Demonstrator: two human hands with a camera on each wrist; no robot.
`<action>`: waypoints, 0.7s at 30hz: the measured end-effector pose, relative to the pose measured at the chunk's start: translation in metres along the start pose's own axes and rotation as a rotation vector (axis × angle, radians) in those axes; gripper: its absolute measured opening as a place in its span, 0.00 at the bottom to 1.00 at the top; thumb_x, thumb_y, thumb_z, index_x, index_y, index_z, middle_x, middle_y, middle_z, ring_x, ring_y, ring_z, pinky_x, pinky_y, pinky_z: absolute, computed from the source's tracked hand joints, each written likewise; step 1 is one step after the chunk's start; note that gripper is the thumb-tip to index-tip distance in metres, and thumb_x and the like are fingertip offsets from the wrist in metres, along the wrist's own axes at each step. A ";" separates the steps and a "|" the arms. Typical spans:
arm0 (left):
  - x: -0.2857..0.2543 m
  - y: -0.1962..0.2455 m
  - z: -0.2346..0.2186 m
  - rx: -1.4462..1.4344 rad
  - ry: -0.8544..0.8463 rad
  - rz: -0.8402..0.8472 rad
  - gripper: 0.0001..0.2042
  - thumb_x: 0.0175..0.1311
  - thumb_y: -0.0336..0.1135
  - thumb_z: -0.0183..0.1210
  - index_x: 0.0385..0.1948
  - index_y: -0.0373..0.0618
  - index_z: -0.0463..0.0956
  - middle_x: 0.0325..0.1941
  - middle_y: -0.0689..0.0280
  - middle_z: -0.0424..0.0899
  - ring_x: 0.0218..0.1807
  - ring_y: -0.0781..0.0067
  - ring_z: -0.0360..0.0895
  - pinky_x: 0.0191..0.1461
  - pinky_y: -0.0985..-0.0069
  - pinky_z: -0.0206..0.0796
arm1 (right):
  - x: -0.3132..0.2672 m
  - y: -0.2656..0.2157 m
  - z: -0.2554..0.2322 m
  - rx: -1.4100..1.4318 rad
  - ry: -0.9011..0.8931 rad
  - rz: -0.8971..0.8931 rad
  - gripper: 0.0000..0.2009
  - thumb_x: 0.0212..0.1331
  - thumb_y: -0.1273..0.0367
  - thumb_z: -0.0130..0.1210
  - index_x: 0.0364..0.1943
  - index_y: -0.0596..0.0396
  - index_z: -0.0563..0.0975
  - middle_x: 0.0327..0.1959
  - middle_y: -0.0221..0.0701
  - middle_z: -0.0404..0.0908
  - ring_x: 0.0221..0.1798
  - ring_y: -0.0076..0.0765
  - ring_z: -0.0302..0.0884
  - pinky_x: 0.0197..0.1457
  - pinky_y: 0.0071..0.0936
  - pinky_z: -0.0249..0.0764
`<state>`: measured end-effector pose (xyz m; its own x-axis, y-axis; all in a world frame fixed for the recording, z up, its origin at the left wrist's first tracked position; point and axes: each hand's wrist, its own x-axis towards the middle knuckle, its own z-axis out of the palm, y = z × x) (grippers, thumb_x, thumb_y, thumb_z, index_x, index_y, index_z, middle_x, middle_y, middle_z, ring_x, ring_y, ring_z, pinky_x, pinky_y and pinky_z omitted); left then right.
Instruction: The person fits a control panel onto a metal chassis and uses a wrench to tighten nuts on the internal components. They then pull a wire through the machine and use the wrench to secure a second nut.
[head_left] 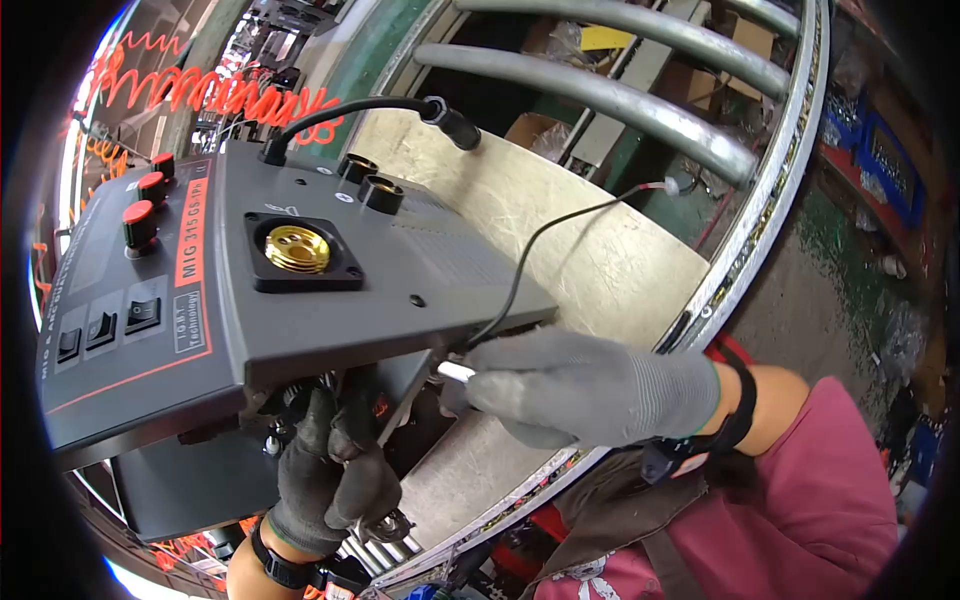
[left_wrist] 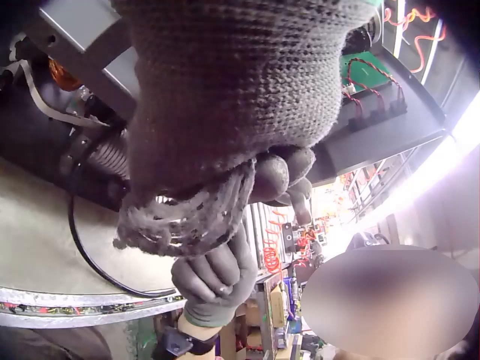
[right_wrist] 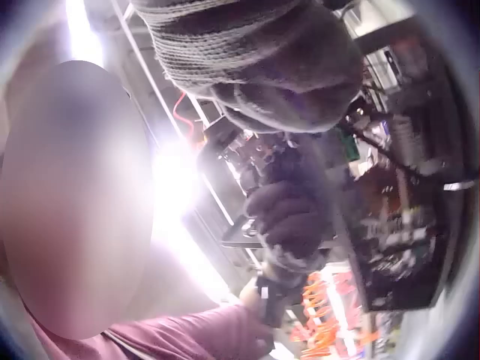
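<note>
A grey welding machine (head_left: 330, 230) with "MIG 315 GS-1Ph" on its front panel rests tilted, its underside open toward the hands. The gloved left hand (head_left: 335, 480) reaches up under the panel's lower edge, fingertips right at the dark fittings behind it. Its lower fingers hold a clump of glinting, ring-like parts (head_left: 385, 527), seen as a looped grey clump (left_wrist: 187, 217) in the left wrist view. The gloved right hand (head_left: 600, 390) pinches a small white piece (head_left: 457, 371) beside the casing edge. The inner ends of the fittings are hidden.
A black cable (head_left: 520, 265) loops from the casing toward the metal rollers (head_left: 600, 90) behind. The machine stands on a worn board (head_left: 590, 260) beside a metal rail (head_left: 780, 190). Red coiled air hoses (head_left: 220, 92) hang at the far left. Blue bins (head_left: 890, 165) stand at right.
</note>
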<state>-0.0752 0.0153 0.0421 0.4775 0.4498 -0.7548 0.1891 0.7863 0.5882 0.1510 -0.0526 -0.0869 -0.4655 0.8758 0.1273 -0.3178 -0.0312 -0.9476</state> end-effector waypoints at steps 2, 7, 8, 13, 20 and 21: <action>0.002 -0.001 -0.007 0.023 -0.041 0.031 0.24 0.69 0.61 0.31 0.51 0.59 0.67 0.03 0.67 0.59 0.04 0.75 0.52 0.12 0.77 0.44 | 0.001 0.009 0.017 0.069 0.044 -0.022 0.13 0.63 0.67 0.47 0.46 0.61 0.67 0.26 0.38 0.69 0.29 0.39 0.74 0.35 0.37 0.71; 0.002 0.003 0.009 0.041 0.033 -0.012 0.22 0.71 0.59 0.31 0.35 0.56 0.69 0.04 0.66 0.60 0.04 0.72 0.51 0.13 0.76 0.46 | 0.052 0.079 0.104 0.139 0.218 -0.269 0.15 0.68 0.63 0.41 0.51 0.59 0.62 0.25 0.36 0.69 0.26 0.32 0.68 0.34 0.32 0.70; 0.003 0.005 0.010 0.045 0.030 -0.012 0.22 0.71 0.59 0.31 0.35 0.56 0.69 0.04 0.66 0.60 0.04 0.72 0.51 0.13 0.76 0.46 | 0.062 0.087 0.110 -0.004 0.307 -0.397 0.14 0.68 0.65 0.41 0.50 0.59 0.62 0.25 0.34 0.69 0.25 0.29 0.67 0.33 0.30 0.69; 0.002 0.002 0.001 -0.020 -0.053 0.008 0.21 0.72 0.56 0.32 0.28 0.54 0.67 0.05 0.65 0.62 0.06 0.71 0.55 0.15 0.76 0.50 | 0.020 0.031 0.060 0.513 0.002 -0.029 0.10 0.68 0.66 0.41 0.48 0.55 0.63 0.21 0.23 0.61 0.22 0.19 0.58 0.26 0.22 0.61; 0.001 0.001 -0.005 -0.063 -0.055 0.031 0.19 0.72 0.53 0.36 0.33 0.50 0.69 0.14 0.62 0.70 0.12 0.70 0.65 0.21 0.74 0.61 | 0.017 0.033 0.056 0.583 -0.062 0.031 0.17 0.70 0.63 0.40 0.58 0.53 0.60 0.21 0.23 0.59 0.23 0.18 0.57 0.26 0.21 0.60; 0.001 0.001 -0.009 -0.087 -0.084 0.018 0.19 0.73 0.52 0.36 0.35 0.49 0.69 0.16 0.61 0.72 0.14 0.69 0.68 0.23 0.74 0.64 | 0.022 0.039 0.065 0.456 -0.003 -0.039 0.18 0.70 0.63 0.40 0.59 0.55 0.60 0.23 0.27 0.63 0.24 0.23 0.62 0.28 0.24 0.64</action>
<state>-0.0822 0.0204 0.0390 0.5515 0.4301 -0.7148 0.1061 0.8137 0.5715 0.0744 -0.0661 -0.1022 -0.4480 0.8792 0.1622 -0.6665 -0.2075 -0.7161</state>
